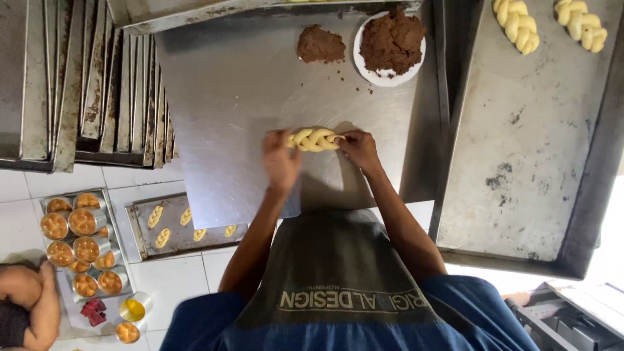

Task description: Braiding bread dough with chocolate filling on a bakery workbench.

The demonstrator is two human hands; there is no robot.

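A pale yellow braided dough piece [314, 140] lies on the steel worktable [240, 97]. My left hand [281, 160] pinches its left end and my right hand [359, 149] pinches its right end. A loose lump of brown filling [320, 45] sits on the table further off, beside a white plate [368, 73] heaped with the same brown filling [392, 40].
A large metal tray [533, 149] at the right holds two braided dough pieces [517, 23] at its far end. Stacked empty trays [84, 84] stand at the left. On the floor lie a tray of small dough pieces [179, 224] and a tray of round tins [81, 244]. Another person's arm [29, 302] is at bottom left.
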